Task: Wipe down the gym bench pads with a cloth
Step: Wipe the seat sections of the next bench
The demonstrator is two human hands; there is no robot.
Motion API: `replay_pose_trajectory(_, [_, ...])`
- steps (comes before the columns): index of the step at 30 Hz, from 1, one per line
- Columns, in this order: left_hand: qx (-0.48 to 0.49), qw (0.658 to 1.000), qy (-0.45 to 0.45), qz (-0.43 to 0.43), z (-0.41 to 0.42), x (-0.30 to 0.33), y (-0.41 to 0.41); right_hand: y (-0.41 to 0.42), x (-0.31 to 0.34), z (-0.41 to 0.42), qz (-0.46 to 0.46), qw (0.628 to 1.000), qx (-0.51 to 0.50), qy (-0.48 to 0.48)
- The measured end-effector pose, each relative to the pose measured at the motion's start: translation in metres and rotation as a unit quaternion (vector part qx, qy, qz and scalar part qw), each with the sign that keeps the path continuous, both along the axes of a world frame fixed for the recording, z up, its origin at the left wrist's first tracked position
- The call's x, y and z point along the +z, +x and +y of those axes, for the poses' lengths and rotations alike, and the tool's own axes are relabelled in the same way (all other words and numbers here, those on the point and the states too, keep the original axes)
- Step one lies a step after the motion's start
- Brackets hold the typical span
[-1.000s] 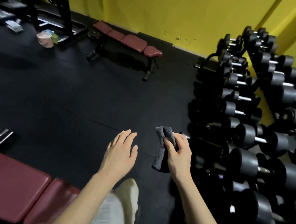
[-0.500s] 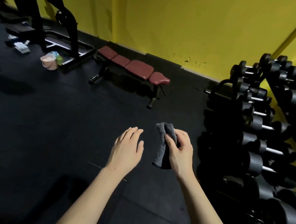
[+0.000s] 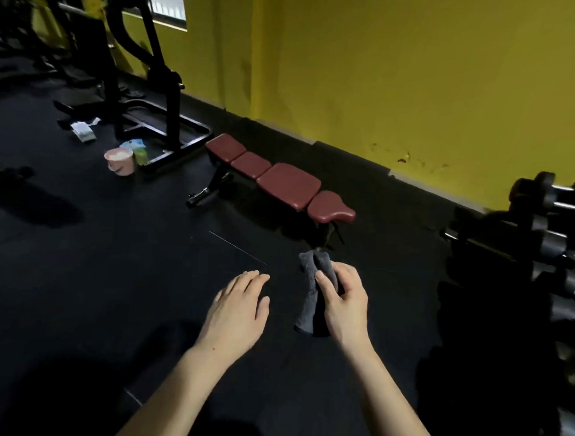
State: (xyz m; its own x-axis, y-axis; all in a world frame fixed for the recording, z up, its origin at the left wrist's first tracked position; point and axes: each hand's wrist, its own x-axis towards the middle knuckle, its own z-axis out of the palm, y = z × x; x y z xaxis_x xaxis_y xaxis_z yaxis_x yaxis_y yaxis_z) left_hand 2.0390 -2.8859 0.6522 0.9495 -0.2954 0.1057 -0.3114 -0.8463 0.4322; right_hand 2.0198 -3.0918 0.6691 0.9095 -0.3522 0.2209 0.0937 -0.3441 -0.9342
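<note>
Best to walk on to the bench (image 3: pixel 281 181) at mid-frame by the yellow wall (image 3: pixel 420 74), keeping the right hand (image 3: pixel 341 304) grip closed round the grey cloth (image 3: pixel 312 286), left hand (image 3: pixel 238 312) flat and empty, then wiping pad by pad lengthwise.

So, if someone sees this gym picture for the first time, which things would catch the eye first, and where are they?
Probably the two hands in the foreground: the right hand grips a crumpled grey cloth, while the left hand is spread open and holds nothing. Behind them, a dark red padded bench stands on the black floor, in front of the bright yellow wall. At the right edge sits a rack of dark dumbbells.
</note>
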Motion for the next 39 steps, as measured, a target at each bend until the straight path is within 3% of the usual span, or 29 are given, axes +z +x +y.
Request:
replay_pose_trajectory(12, [0.089,0.996,-0.004,-0.005,-0.033,-0.019,0.242,0.293,-0.019,-0.036,0.009,0.996,0.079,0.044])
replay_pose_trajectory(22, [0.057,0.997,-0.049,-0.018,-0.014,0.001,0.565,0.586,-0.006,-0.011,-0.038,0.998,0.06,-0.003])
replay_pose_trajectory(29, [0.035,0.998,-0.045,-0.009,0.011,0.0,0.714,0.73,-0.026,0.013,0.012,0.997,0.041,0.07])
replay_pose_trajectory(35, [0.054,0.998,-0.029,0.002,0.056,-0.02,0.858,0.903,-0.052,0.05,0.013,0.993,0.046,0.11])
replay_pose_trajectory(39, [0.072,0.997,0.029,0.023,0.098,-0.026,0.958,1.028,-0.075,0.092,0.026,0.987,0.058,0.149])
